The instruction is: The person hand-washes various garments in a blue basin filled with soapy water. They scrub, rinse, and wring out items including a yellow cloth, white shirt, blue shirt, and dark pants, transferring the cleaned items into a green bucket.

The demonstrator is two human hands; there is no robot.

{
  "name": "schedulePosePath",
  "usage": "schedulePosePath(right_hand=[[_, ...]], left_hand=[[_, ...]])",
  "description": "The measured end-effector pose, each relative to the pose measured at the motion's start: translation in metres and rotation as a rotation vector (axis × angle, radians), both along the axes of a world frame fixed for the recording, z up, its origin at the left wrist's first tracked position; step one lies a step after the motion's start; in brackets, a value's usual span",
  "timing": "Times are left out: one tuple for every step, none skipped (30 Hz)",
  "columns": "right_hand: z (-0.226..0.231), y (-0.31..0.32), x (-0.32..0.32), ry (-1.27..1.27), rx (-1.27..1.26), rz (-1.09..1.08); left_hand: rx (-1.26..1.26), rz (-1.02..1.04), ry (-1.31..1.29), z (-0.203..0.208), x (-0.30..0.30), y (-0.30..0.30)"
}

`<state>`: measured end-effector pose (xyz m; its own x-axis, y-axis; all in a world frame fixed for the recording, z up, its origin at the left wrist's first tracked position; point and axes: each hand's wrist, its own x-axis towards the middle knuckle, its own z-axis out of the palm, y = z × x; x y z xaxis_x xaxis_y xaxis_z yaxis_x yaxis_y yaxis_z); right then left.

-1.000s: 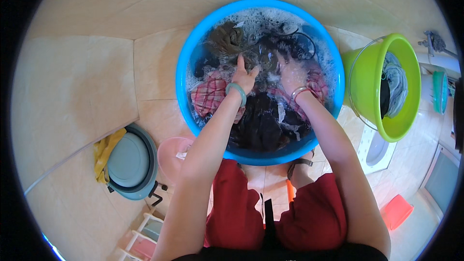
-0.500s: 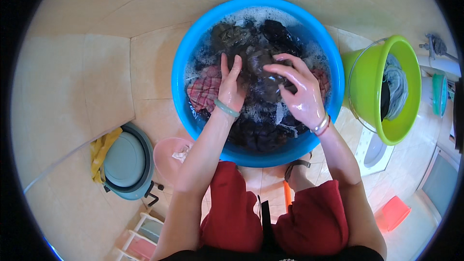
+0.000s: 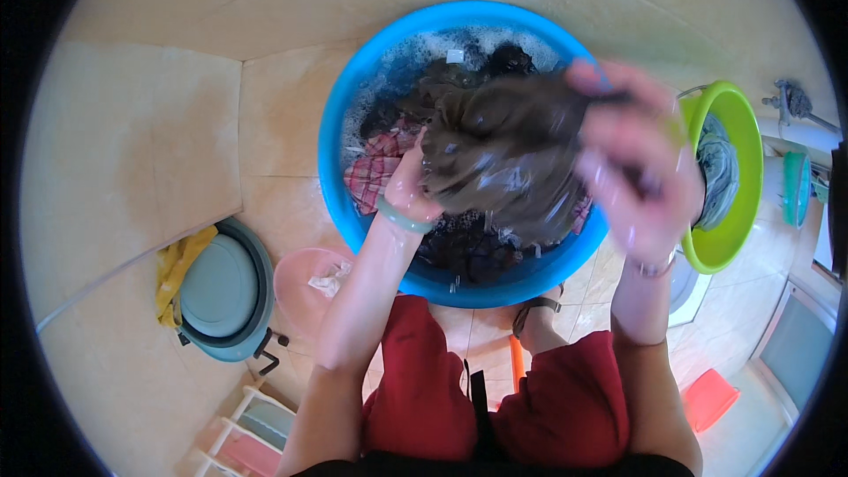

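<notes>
A wet dark grey-brown garment (image 3: 508,155) hangs raised over a blue tub (image 3: 334,163), with shiny streaks of water on it. My left hand (image 3: 412,184), with a pale green bangle at the wrist, grips its left side; the fingertips are hidden behind the cloth. At the garment's right end is my right hand (image 3: 640,155), smeared by motion, so whether its fingers hold the cloth is unclear. Below, in sudsy water, lie dark clothes (image 3: 459,252) and a red-and-white checked cloth (image 3: 369,178).
A lime-green bucket (image 3: 749,177) with grey-blue fabric (image 3: 717,168) stands right of the tub. On the left are a pink basin (image 3: 296,291) with a white scrap and a grey-green folding basin (image 3: 221,287) with a yellow cloth (image 3: 183,274). A tiled wall (image 3: 291,115) rises behind.
The dark garment has come up out of the water. My right hand has swung right and upward, past the tub's rim; my left hand has shifted slightly and now grips the cloth.
</notes>
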<state>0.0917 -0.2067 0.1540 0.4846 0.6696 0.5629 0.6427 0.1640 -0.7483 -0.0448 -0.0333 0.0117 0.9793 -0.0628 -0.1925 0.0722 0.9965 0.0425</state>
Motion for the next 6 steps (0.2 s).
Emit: schedulePosePath(right_hand=[[-0.009,-0.001,0.013,0.022,-0.044,-0.158],[-0.025,0.001,0.028,0.058,-0.078,-0.28],[-0.044,0.006,0.042,0.06,-0.107,-0.35],[-0.072,0.013,0.051,0.15,-0.099,-0.374],[-0.104,0.017,0.053,0.241,-0.093,-0.397],[-0.132,0.015,0.05,0.35,-0.141,-0.413]], left_hand=[[-0.063,-0.047,0.112,-0.005,-0.005,0.002],[-0.01,0.01,0.226,0.002,-0.004,-0.006],[-0.047,-0.005,0.193,0.005,-0.009,-0.009],[-0.083,-0.021,0.158,0.009,-0.015,-0.012],[-0.12,-0.037,0.122,0.013,-0.018,-0.015],[-0.112,-0.024,0.231,0.018,-0.012,-0.023]])
